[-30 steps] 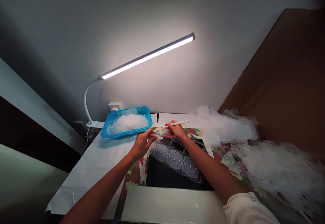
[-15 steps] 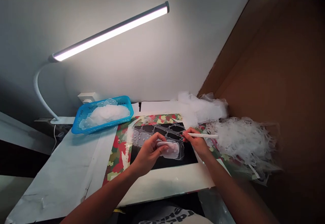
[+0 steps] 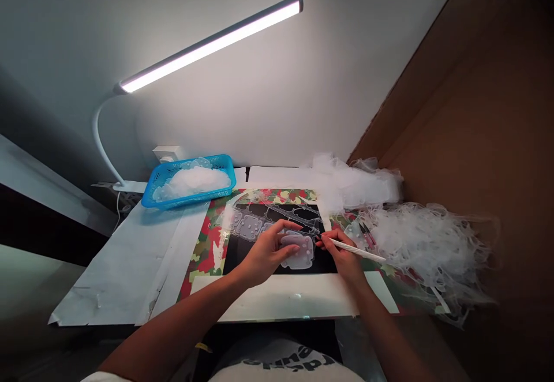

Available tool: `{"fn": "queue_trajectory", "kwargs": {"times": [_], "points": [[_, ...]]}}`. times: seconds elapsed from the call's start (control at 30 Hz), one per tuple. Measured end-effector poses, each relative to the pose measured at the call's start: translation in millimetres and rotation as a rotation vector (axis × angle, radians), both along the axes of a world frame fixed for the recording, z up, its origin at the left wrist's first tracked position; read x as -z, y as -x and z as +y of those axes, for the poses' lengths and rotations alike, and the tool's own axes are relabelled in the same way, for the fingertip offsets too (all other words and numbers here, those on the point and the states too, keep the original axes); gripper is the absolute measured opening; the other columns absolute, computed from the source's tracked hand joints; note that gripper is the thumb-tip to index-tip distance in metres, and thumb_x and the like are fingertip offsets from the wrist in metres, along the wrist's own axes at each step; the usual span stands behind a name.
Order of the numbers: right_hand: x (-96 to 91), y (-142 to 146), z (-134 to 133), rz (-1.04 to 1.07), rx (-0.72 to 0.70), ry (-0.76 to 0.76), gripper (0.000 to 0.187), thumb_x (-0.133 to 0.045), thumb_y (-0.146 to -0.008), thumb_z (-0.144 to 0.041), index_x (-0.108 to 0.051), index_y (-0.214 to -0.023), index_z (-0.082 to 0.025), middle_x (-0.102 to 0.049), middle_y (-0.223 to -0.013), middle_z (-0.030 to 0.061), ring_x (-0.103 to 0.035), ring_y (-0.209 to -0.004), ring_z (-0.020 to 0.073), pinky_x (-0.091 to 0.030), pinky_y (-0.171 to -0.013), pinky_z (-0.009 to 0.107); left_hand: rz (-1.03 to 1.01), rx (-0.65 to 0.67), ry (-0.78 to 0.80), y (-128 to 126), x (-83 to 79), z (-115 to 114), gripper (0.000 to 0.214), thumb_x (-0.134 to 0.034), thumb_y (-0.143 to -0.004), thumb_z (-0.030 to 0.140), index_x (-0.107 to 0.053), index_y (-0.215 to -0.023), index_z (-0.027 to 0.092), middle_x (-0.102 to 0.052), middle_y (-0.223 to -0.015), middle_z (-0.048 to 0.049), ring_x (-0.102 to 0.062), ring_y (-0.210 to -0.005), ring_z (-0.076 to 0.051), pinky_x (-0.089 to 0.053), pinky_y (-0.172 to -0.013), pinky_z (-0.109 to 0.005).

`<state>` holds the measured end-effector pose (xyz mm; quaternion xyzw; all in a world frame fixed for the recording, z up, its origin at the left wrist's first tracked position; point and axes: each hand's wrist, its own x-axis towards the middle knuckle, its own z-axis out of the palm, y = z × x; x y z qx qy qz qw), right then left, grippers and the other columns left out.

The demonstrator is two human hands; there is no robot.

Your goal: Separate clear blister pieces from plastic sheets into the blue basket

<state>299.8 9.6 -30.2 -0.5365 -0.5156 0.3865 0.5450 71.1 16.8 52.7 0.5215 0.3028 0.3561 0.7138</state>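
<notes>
My left hand point(image 3: 272, 249) is over the black mat point(image 3: 255, 263), thumb and fingers apart. Its thumb is at the edge of a translucent, bumpy rounded-square piece point(image 3: 302, 258); whether it presses on it I cannot tell. My right hand point(image 3: 341, 252) grips a slim white pen-like tool point(image 3: 361, 250), whose dark tip points left, just above the piece's upper right corner. A clear sheet point(image 3: 249, 227) with several similar shapes and cut-out openings lies across the mat, partly hidden by my left hand.
Left at the back, a blue basket point(image 3: 151, 202) holds a heap of translucent pieces point(image 3: 194, 181). On the right lie tangled clear offcuts point(image 3: 433, 249) and a white filmy pile point(image 3: 359, 186). A lit lamp point(image 3: 216, 44) hangs above. A cardboard panel point(image 3: 454, 128) stands at right.
My left fingers have spread from a pinch at the piece, which now lies flatter. The tool's rear end has tilted downward. The whole view has shifted slightly.
</notes>
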Motion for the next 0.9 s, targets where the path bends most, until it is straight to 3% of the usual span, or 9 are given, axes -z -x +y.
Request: {"fn": "queue_trajectory", "kwargs": {"times": [0.13,0.23,0.37,0.43,0.5,0.63,0.9], "points": [[-1.5,0.9,-1.2,-0.012,-0.007,0.004,0.031,-0.067,-0.081,-0.052,-0.063,-0.076,-0.021,-0.067,-0.080,0.0032,-0.066,-0.072,0.0202,-0.053,-0.069,0.033,0.066,0.011,-0.107,1.9,6.8,-1.7,0.037,-0.063,-0.086,0.026,-0.049,-0.120,0.018,-0.069,-0.094,-0.0064,-0.061,-0.075,-0.012,-0.043,-0.064,-0.021],[-4.1,3.5,-6.0,-0.034,-0.020,0.007,0.031,-0.065,-0.083,-0.051,-0.062,-0.078,-0.021,-0.067,-0.084,0.0045,-0.066,-0.073,0.0206,-0.054,-0.070,0.034,0.231,-0.014,-0.303,7.3,13.6,0.0,0.027,-0.049,-0.089,0.016,-0.054,-0.116,0.018,-0.068,-0.096,-0.0055,-0.061,-0.077,-0.013,-0.045,-0.067,-0.023],[-14.1,11.3,-16.3,-0.204,-0.109,-0.032,0.025,-0.061,-0.087,-0.043,-0.062,-0.076,-0.021,-0.069,-0.097,0.0071,-0.066,-0.084,0.0216,-0.052,-0.076,0.035,0.710,-0.122,-0.859,17.0,33.5,-0.3,0.027,-0.046,-0.088,0.014,-0.067,-0.104,0.019,-0.066,-0.096,-0.0058,-0.060,-0.082,-0.016,-0.048,-0.078,-0.031],[-19.3,16.3,-19.7,-0.331,-0.179,-0.073,0.020,-0.061,-0.088,-0.035,-0.062,-0.074,-0.021,-0.068,-0.101,0.0070,-0.065,-0.091,0.0220,-0.050,-0.081,0.035,0.901,-0.114,-1.130,20.1,48.3,-4.4,0.027,-0.054,-0.088,0.021,-0.067,-0.112,0.021,-0.065,-0.109,-0.0089,-0.059,-0.095,-0.022,-0.047,-0.086,-0.038],[-22.5,20.8,-20.8,-0.416,-0.259,-0.108,0.018,-0.061,-0.088,-0.029,-0.061,-0.073,-0.021,-0.068,-0.102,0.0068,-0.064,-0.096,0.0218,-0.049,-0.084,0.036,1.020,-0.085,-1.296,22.0,63.2,-10.4,0.033,-0.058,-0.088,0.027,-0.064,-0.120,0.022,-0.062,-0.123,-0.0109,-0.056,-0.107,-0.027,-0.045,-0.090,-0.042],[-21.6,26.8,-17.8,-0.483,-0.381,-0.148,0.015,-0.059,-0.089,-0.024,-0.062,-0.075,-0.021,-0.066,-0.104,0.0071,-0.063,-0.099,0.0210,-0.049,-0.086,0.035,1.147,-0.070,-1.396,25.2,80.8,-20.3,0.034,-0.051,-0.094,0.026,-0.059,-0.126,0.019,-0.058,-0.131,-0.0114,-0.052,-0.116,-0.028,-0.042,-0.090,-0.042],[-18.6,31.8,-9.8,-0.574,-0.432,-0.182,0.011,-0.061,-0.088,-0.022,-0.064,-0.077,-0.021,-0.064,-0.101,0.0058,-0.063,-0.096,0.0197,-0.049,-0.085,0.033,1.128,-0.068,-1.372,29.6,82.2,-22.2,0.033,-0.047,-0.095,0.021,-0.058,-0.126,0.018,-0.057,-0.134,-0.0123,-0.048,-0.124,-0.028,-0.040,-0.094,-0.042]]}}
